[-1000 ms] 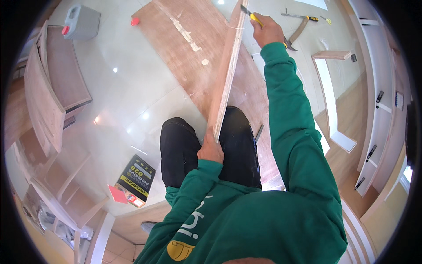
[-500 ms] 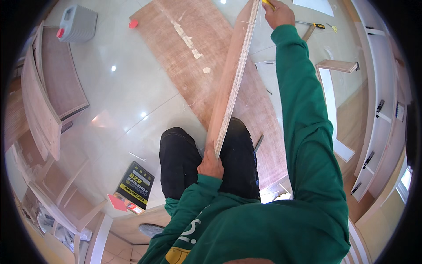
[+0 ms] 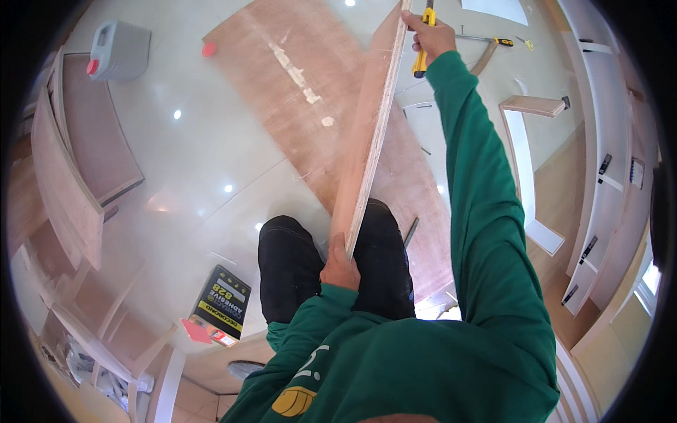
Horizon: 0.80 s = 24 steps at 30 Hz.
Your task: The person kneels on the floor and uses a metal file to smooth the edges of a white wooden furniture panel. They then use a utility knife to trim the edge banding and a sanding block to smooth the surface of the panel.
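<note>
Head view, left hand (image 3: 340,269) clamped on the near end of a wooden board (image 3: 370,127) held edge-up, right hand (image 3: 431,39) wrapped around a yellow knife (image 3: 421,62) at the board's far end, plywood sheet (image 3: 317,144) below.

Left grip (image 3: 340,271) on board (image 3: 367,134), right grip (image 3: 436,38) holding yellow cutter (image 3: 421,63)

Yellow-black knife (image 3: 421,63), reddish-brown board (image 3: 368,127)
</note>
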Each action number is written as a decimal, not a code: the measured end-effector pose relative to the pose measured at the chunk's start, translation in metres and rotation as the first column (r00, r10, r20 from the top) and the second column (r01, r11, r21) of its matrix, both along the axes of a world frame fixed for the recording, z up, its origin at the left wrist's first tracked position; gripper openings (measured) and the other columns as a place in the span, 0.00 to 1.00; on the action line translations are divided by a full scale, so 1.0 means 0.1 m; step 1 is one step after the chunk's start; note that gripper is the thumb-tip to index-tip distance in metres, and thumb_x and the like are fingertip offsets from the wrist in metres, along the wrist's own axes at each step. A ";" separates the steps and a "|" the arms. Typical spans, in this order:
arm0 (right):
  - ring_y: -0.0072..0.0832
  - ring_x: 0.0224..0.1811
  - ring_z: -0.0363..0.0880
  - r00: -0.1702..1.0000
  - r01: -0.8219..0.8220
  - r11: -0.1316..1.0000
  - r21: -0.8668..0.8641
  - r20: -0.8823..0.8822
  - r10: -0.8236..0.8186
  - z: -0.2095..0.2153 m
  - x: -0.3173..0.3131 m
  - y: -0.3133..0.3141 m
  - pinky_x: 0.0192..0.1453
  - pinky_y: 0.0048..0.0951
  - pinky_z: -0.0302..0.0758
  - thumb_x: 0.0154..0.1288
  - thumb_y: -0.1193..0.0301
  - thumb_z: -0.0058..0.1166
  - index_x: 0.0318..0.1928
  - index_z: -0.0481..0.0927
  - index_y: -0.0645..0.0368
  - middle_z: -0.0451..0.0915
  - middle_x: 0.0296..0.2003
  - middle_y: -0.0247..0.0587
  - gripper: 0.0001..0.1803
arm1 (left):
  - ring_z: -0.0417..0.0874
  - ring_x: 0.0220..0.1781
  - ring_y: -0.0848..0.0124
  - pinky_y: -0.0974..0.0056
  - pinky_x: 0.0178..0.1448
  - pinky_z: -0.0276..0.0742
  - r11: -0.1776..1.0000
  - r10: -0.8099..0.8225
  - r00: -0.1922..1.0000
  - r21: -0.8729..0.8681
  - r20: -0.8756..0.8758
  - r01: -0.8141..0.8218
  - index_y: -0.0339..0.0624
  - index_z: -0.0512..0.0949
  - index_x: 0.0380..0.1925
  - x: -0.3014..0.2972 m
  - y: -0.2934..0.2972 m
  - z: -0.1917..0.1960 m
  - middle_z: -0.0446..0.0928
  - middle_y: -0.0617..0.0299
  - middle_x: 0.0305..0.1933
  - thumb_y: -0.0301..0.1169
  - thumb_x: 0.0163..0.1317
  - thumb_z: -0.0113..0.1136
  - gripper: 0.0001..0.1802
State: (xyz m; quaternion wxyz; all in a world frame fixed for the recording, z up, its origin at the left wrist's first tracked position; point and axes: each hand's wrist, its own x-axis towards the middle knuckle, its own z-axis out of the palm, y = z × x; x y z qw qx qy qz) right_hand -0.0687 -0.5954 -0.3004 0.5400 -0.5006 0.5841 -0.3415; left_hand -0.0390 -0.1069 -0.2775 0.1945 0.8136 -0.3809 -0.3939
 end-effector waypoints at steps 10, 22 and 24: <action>0.19 0.23 0.70 0.987 0.065 0.992 0.104 0.136 -0.079 -0.10 0.15 0.58 0.23 0.23 0.70 0.57 0.65 0.70 0.42 0.80 0.64 0.80 0.33 0.36 0.18 | 0.78 0.56 0.44 0.50 0.55 0.77 1.000 0.029 0.997 -0.008 -0.076 -0.029 0.36 0.60 0.65 0.05 0.03 -0.01 0.71 0.41 0.60 0.22 0.56 0.57 0.35; 0.17 0.17 0.69 0.987 0.131 0.984 0.116 0.078 -0.141 0.16 -0.03 2.25 0.19 0.23 0.67 0.59 0.69 0.66 0.44 0.82 0.68 0.75 0.22 0.32 0.17 | 0.75 0.58 0.44 0.48 0.59 0.72 0.999 0.010 0.995 0.036 -0.102 -0.007 0.38 0.57 0.66 0.06 -0.42 -0.05 0.70 0.40 0.62 0.21 0.58 0.54 0.34; 0.18 0.17 0.70 0.988 0.119 0.989 0.084 0.086 -0.126 0.17 -0.14 2.60 0.19 0.24 0.68 0.59 0.69 0.66 0.44 0.82 0.68 0.76 0.23 0.33 0.17 | 0.75 0.59 0.45 0.48 0.60 0.72 0.999 -0.018 0.999 0.034 -0.046 0.019 0.40 0.57 0.66 -0.02 -0.51 -0.10 0.70 0.41 0.62 0.21 0.58 0.54 0.35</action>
